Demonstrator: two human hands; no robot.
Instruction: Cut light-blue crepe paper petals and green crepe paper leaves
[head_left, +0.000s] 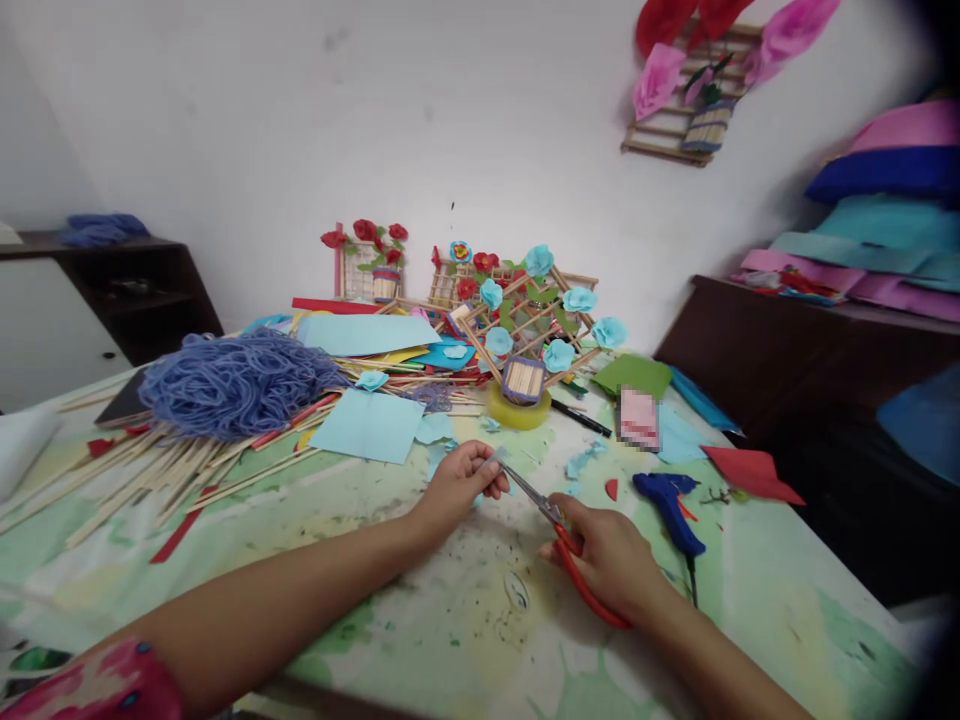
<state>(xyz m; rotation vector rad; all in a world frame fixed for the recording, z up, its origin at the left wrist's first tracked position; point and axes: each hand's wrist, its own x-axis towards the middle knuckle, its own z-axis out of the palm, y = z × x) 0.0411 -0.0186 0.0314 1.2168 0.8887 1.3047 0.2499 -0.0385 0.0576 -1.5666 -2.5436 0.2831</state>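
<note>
My right hand [611, 560] is closed around the red handles of a pair of scissors [540, 500]. Their metal blades point up and left, with the tips right at the fingers of my left hand [469, 475]. Those fingers pinch a small pale blue-grey scrap of paper [491, 461], mostly hidden by the thumb and fingertips. Just beyond lie light blue paper scraps [585, 460] and a square light blue sheet [369, 425]. To the right of the scissors a blue glue gun [671, 510] rests on its side.
Purple-blue yarn [240, 380] is heaped over thin wooden sticks [142, 480] at left. At the back, a stick lattice with blue paper flowers [540, 320] stands by a roll of yellow tape [517, 408]. A black marker [581, 417] and red paper [754, 473] lie to the right.
</note>
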